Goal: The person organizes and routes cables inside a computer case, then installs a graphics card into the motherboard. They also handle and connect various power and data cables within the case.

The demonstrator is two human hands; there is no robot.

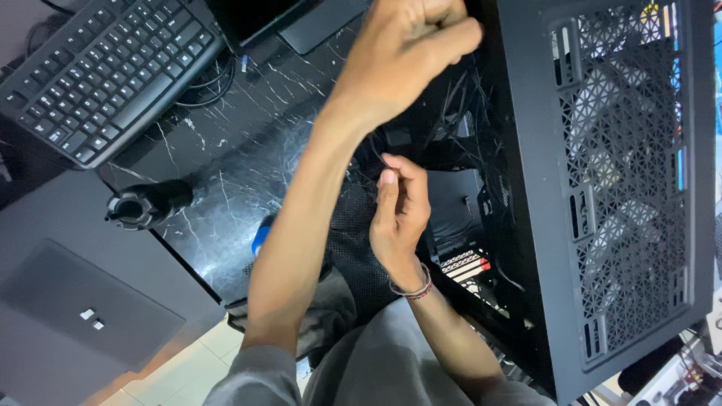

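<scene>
The left hand (421, 37) was up high, closed in a fist over the thin black wires (462, 113) inside the open black computer case (541, 225). I could not tell for sure if it gripped a wire, since the fingers hid it. The right hand (402, 214) was lower, with thumb and fingers pinched together on a thin wire near the middle of the case.

The wires looked tangled. A hard pull could maybe yank one loose from its plug, or snag it on the metal edge. The arms were crossed close together, so one could bump the other.

The case had a side full of small holes (628, 188), with fans behind it. It stood on a dark marble worktop (248, 150) with white veins. A black keyboard (105, 68) lay at the far left, a black bottle (147, 204) stood near the edge, and a grey laptop (83, 316) sat shut lower down. Pale floor tiles (218, 346) showed below.
</scene>
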